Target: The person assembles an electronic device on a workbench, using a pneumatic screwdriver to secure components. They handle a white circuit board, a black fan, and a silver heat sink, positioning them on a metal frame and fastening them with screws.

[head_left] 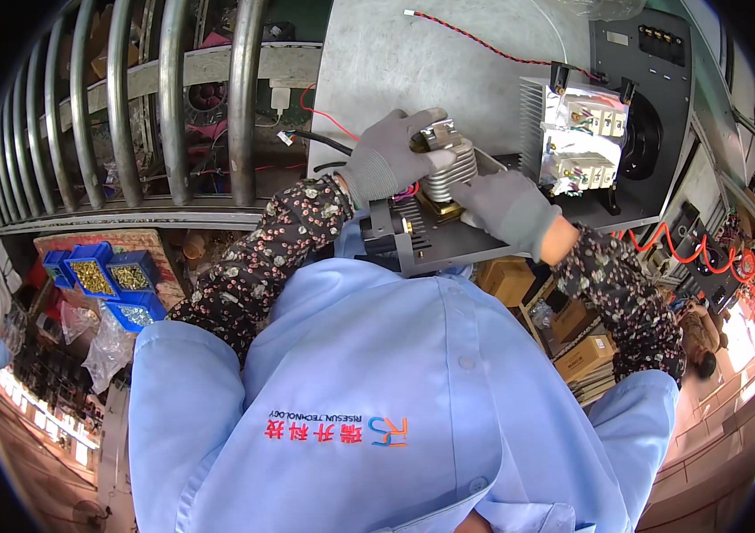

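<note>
A silvery ribbed metal part (450, 180) with a brass-coloured base stands over a dark metal chassis (462, 249) at the near edge of the grey worktop. My left hand (393, 158), in a grey glove, curls its fingers and thumb round the upper end of this part. From the right, my gloved right hand (512, 213) closes its fingertips on the lower side of the part, near the base. My palms hide some of the chassis. Black cables (320, 140) and a thin red wire (329, 116) run out beside my left wrist.
Right of my hands, a finned heat sink (531, 133) carries white terminal blocks (592, 122). Behind it is a dark panel (613, 67) with a round opening. A red-black twisted cable (484, 40) crosses the worktop. Metal rollers (170, 107) and blue bins of fasteners (133, 311) are at left.
</note>
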### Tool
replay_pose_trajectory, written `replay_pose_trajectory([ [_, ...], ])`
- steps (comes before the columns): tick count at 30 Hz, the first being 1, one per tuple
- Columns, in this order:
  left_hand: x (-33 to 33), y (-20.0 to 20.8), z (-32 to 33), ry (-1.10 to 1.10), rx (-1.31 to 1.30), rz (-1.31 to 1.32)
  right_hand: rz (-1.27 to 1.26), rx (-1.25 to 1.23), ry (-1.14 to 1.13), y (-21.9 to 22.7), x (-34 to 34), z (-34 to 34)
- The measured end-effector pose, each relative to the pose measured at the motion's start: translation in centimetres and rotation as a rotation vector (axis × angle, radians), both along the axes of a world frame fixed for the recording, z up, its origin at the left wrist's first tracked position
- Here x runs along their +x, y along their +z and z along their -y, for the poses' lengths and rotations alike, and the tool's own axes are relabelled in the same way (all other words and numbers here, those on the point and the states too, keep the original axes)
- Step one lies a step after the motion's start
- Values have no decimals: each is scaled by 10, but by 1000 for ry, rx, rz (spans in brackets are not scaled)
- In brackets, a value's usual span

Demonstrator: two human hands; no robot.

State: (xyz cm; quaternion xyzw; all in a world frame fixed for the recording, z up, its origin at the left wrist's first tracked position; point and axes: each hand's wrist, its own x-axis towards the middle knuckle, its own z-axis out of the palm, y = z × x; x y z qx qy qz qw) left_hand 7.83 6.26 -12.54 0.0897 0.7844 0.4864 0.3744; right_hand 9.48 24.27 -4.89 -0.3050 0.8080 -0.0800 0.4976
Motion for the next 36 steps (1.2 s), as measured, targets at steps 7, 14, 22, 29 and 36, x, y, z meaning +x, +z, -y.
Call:
replay_pose_trajectory([
  [7,-2,-29,13,9,59,-40,113,-73,-24,-10,2,6],
  [14,-21,-31,9,-153,-83,41,65,-39,76,-2,-3,3],
  [22,-47,-10,-24,-237,-233,198,-429,-71,-357,45,1,-32],
  [29,-53,-4,-41,-256,-281,326,-459,-117,-838,76,1,-34],
  [36,-54,-16,-57,-396,-513,223,-594,-320,-1340,74,28,-40],
])
